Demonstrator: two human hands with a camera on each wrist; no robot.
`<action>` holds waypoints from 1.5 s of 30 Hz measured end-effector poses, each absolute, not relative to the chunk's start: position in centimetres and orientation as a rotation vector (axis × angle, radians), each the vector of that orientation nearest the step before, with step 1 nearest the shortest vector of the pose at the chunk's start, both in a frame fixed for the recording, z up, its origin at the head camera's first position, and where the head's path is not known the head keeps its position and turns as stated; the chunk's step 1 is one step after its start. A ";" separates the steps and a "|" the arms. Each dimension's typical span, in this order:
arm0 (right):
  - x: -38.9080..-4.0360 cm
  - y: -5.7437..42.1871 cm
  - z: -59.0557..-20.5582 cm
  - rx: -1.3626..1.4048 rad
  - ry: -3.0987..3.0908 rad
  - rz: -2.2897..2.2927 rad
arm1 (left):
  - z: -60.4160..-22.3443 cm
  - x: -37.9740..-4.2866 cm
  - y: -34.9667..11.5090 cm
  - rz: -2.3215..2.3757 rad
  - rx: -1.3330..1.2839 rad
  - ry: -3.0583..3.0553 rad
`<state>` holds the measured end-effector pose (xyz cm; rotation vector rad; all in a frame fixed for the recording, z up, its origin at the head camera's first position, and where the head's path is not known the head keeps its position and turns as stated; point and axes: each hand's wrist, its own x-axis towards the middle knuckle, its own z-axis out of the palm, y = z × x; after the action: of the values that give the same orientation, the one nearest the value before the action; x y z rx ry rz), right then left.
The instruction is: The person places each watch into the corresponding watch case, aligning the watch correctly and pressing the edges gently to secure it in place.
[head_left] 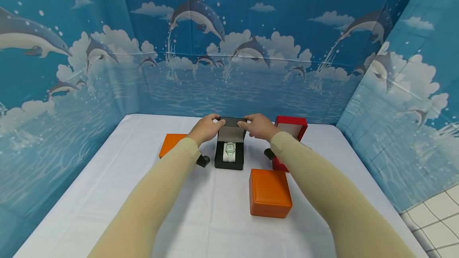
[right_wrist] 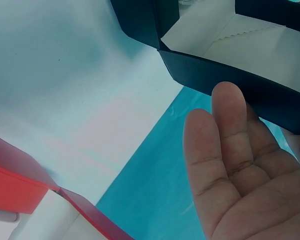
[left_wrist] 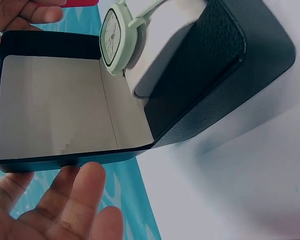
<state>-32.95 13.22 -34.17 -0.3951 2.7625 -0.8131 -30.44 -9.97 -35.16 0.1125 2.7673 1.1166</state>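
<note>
A black watch box (head_left: 228, 166) stands on the white table with its lid (head_left: 232, 122) raised. Inside it, a pale green wristwatch (head_left: 230, 148) is wrapped round a light cushion. My left hand (head_left: 206, 129) grips the lid's left corner, thumb on the near face. At the opposite corner, my right hand (head_left: 262, 127) pinches the lid in the same way. The left wrist view shows the lid's pale lining (left_wrist: 55, 105) and fingertips (left_wrist: 90, 175) against its side. In the right wrist view, fingers (right_wrist: 230, 107) touch the lid's dark side.
An open red box (head_left: 291, 121) stands to the right, partly hidden by my right forearm. One orange box (head_left: 270, 190) sits closer, right of centre. Another orange box (head_left: 172, 143) lies behind my left forearm. A dolphin-print curtain (head_left: 229, 86) borders the table's far edge.
</note>
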 end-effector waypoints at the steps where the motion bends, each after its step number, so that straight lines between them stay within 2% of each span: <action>1: -33.0 13.2 -34.2 -0.391 2.761 -0.813 | -35.2 -30.5 -10.0 1.117 0.110 2.765; 45: -32.2 13.3 -34.1 -0.428 2.742 -0.824 | -35.2 -30.3 -10.4 1.130 0.117 2.714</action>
<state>-32.23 13.30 -34.09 -0.4277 2.7425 -0.8235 -30.29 -10.43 -35.16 0.1172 2.7141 1.1297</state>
